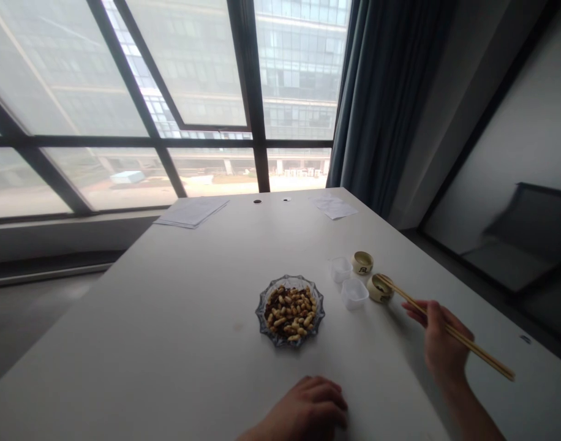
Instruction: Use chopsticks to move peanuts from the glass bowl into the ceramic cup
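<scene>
Watching from beside the table (193, 337), I see the right hand (446, 340) closed around a pair of wooden chopsticks (487, 358), their tips at the mouth of the nearer ceramic cup (381, 295), close to the table's right edge. I can't make out whether the tips pinch anything. The grip sits about midway along the sticks, so a small twist could cross the tips and let anything between them slip; a sideways push on the rim could tip the cup.

The left hand (310, 404) rests palm-down towards the near edge, fingers loosely bent; I can't tell whether it covers anything.

The nearer plastic tub (354, 294) and the farther plastic tub (340, 269) stand just left of the cups, and the farther ceramic cup (363, 263) is also near the right edge. The tubs look light, so a brushing sleeve or knuckle could shove them.

The scalloped glass bowl (263, 311), well in from both side edges, is filled with unshelled peanuts (292, 309); a knock could scatter some.
</scene>
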The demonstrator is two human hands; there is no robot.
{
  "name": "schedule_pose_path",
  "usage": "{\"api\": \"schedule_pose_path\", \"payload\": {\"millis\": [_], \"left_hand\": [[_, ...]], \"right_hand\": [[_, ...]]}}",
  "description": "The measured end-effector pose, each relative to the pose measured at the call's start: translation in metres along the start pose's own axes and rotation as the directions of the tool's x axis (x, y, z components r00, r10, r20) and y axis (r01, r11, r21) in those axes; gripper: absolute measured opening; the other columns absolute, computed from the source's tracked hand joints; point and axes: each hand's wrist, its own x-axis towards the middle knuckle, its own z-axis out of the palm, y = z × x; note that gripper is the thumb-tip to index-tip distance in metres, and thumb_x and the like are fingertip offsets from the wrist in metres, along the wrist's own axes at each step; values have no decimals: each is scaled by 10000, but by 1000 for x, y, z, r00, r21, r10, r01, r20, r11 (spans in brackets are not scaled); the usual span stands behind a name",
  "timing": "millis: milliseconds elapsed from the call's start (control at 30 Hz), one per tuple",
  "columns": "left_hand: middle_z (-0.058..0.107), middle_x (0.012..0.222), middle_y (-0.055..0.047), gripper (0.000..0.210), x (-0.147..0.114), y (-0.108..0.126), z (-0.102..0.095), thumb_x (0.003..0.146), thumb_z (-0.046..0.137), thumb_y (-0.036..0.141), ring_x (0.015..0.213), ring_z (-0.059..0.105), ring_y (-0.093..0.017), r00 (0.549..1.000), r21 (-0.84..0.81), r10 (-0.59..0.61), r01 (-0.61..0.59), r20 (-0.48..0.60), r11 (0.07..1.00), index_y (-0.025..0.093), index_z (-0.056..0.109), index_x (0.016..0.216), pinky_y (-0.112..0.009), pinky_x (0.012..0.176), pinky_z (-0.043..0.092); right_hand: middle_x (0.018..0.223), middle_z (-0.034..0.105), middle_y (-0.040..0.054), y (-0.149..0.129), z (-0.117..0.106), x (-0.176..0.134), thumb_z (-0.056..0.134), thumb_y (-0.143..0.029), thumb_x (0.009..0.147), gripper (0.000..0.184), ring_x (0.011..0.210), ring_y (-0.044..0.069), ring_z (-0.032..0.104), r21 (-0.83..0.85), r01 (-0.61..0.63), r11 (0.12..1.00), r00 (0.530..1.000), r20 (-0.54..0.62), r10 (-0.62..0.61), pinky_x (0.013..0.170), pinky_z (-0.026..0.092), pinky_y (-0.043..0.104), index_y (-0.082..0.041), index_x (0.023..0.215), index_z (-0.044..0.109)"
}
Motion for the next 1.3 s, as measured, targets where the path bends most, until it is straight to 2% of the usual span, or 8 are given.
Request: {"api": "schedule_pose_path", "payload": {"millis": [100, 167, 233, 400, 500, 700, 1067, 1300], "left_hand": [[762, 1196, -29, 141, 1, -1, -1, 951, 647, 186, 1230, 664, -196, 1000, 0, -5, 5, 29, 1000, 259, 699, 1060, -319, 1083, 495], [761, 1200, -28, 139, 1, -2, 0, 953, 656, 190, 1233, 662, -193, 999, 5, -3, 3, 39, 1000, 257, 696, 1068, -315, 1086, 490], [761, 1191, -24, 135, 0, -4, 1, 958, 662, 191, 1229, 662, -184, 999, 10, 6, -7, 40, 1000, 255, 694, 1074, -305, 1093, 481], [761, 1203, -4, 89, -1, -8, 6, 978, 692, 249, 1238, 653, -164, 1000, 30, 18, -18, 20, 999, 252, 686, 1067, -264, 1096, 451], [763, 1219, -12, 87, 0, -14, 11, 1006, 674, 316, 1241, 655, -165, 999, 29, 39, -40, 27, 999, 248, 689, 1059, -258, 1097, 438], [760, 1257, -14, 102, -1, -26, 21, 1024, 651, 321, 1261, 651, -176, 997, 10, 65, -66, 48, 998, 244, 680, 1084, -264, 1131, 409], [755, 1270, -29, 132, -3, -25, 24, 1029, 638, 305, 1279, 647, -193, 997, 11, 42, -43, 60, 999, 250, 671, 1144, -284, 1147, 418], [742, 1301, -24, 132, -5, -26, 23, 1024, 649, 298, 1290, 637, -184, 998, 16, 51, -52, 40, 999, 240, 660, 1142, -271, 1159, 397]], "right_hand": [[806, 799, 105, -18, 19, -14, 706, -491, 931, 363, 689, 235, 774, -22, 80, 997, 988, 137, -77, 680, 647, 328, -132, 918, 760], [806, 799, 91, -30, 37, -26, 682, -449, 958, 305, 679, 234, 769, -14, 145, 989, 949, 285, -135, 669, 640, 335, -158, 919, 764], [827, 795, 76, -39, 59, -36, 645, -408, 989, 271, 685, 220, 760, 10, 209, 978, 869, 456, -190, 659, 625, 324, -186, 887, 764], [800, 755, 51, -45, 117, -47, 561, -374, 1039, 339, 711, 179, 706, 12, 361, 932, 592, 769, -240, 682, 550, 290, -199, 818, 748], [776, 745, 51, -39, 142, -45, 538, -396, 1045, 374, 728, 181, 702, -22, 398, 917, 513, 834, -202, 688, 526, 288, -186, 800, 728], [724, 741, 40, -34, 162, -44, 569, -383, 1021, 348, 678, 184, 692, -64, 426, 902, 468, 869, -160, 643, 496, 285, -181, 788, 730], [770, 724, 47, -20, 163, -46, 520, -414, 1049, 397, 716, 193, 674, -24, 475, 880, 394, 899, -189, 679, 498, 298, -199, 787, 725], [787, 732, 55, -21, 157, -52, 487, -375, 1072, 417, 721, 188, 681, -8, 472, 882, 439, 869, -227, 688, 511, 297, -190, 774, 712]]}}
